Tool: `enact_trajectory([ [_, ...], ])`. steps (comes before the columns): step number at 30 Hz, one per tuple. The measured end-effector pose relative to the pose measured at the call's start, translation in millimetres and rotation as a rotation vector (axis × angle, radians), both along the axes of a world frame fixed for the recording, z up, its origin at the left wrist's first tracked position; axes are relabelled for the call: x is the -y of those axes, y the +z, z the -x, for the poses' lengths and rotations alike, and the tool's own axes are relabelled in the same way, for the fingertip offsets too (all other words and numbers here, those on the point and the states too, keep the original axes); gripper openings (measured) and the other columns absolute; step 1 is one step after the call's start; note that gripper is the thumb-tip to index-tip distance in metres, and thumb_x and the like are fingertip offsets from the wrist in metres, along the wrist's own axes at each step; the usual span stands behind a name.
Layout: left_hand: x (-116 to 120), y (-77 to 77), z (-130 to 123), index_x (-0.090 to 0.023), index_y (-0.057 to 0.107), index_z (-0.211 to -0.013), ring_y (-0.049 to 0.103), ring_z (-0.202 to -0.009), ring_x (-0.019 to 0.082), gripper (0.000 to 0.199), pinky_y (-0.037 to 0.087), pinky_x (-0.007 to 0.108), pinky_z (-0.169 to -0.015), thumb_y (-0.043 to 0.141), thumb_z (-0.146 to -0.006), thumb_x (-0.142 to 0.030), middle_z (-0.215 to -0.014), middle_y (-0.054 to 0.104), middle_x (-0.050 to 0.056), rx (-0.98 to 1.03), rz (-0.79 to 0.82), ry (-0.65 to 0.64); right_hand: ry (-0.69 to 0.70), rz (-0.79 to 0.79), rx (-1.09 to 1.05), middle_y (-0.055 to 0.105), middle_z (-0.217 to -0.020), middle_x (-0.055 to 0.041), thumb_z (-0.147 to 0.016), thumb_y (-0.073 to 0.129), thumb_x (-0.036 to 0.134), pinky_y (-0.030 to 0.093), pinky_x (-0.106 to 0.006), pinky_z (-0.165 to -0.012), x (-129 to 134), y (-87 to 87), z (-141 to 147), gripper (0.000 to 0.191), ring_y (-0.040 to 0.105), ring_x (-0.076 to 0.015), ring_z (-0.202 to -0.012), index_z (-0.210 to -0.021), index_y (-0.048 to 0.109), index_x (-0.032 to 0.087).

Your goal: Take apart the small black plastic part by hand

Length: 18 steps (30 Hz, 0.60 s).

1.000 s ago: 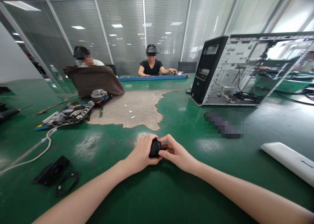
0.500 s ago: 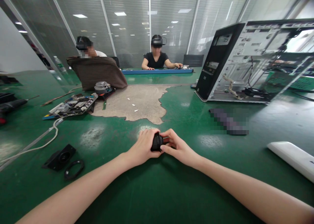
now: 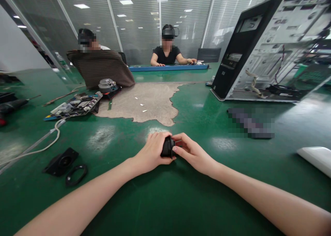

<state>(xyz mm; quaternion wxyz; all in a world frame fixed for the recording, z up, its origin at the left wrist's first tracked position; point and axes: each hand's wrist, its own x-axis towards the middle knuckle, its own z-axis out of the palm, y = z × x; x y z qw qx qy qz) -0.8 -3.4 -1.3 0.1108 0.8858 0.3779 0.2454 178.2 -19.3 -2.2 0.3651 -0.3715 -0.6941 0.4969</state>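
A small black part [image 3: 167, 147], blocky with a flange and a narrower right end, is held just above the green tabletop; its exact kind I cannot make out. My left hand [image 3: 152, 148] wraps round its left side, fingers over the top and thumb below. From the right, my right hand [image 3: 191, 151] pinches the narrower end between thumb and fingertips, which partly hide it. On the table to the left lie a black housing with a round opening [image 3: 62, 162] and a black ring [image 3: 76, 175].
An open computer case [image 3: 232, 57] stands at the right, behind a pixelated object [image 3: 250, 123] and a white object [image 3: 317, 158]. Circuit boards [image 3: 74, 105], a white cable [image 3: 55, 136] and a drill-like tool [image 3: 12, 106] lie left. Two people sit across the table.
My view has shifted slightly. The black part has turned a little in my hands, its flange showing more plainly, and my right thumb has moved up along its end.
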Motion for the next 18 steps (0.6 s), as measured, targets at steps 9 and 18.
enact_trajectory([
  [9,1.4,0.1,0.3,-0.019,0.032,-0.112,0.046,-0.089,0.022,0.058,0.035,0.035,-0.078,0.067,-0.067,-0.029,-0.101,0.048,0.006,-0.011,-0.015,-0.009,0.013,0.019,-0.061,0.054,-0.092,-0.0026,-0.082,0.051,0.023,0.052,-0.031,-0.073,2.0,0.1,0.3,0.016,0.058,-0.0146,-0.085,-0.097,0.044,0.021],
  [18,1.7,1.0,0.6,-0.020,0.031,-0.113,0.046,-0.089,0.022,0.057,0.034,0.036,-0.078,0.065,-0.068,-0.028,-0.101,0.048,0.006,-0.018,-0.008,-0.013,0.025,-0.001,-0.019,0.051,-0.100,-0.0045,-0.081,0.052,0.018,0.051,-0.033,-0.078,1.9,2.8,-0.1,0.022,0.054,-0.0168,-0.096,-0.101,0.044,0.021],
])
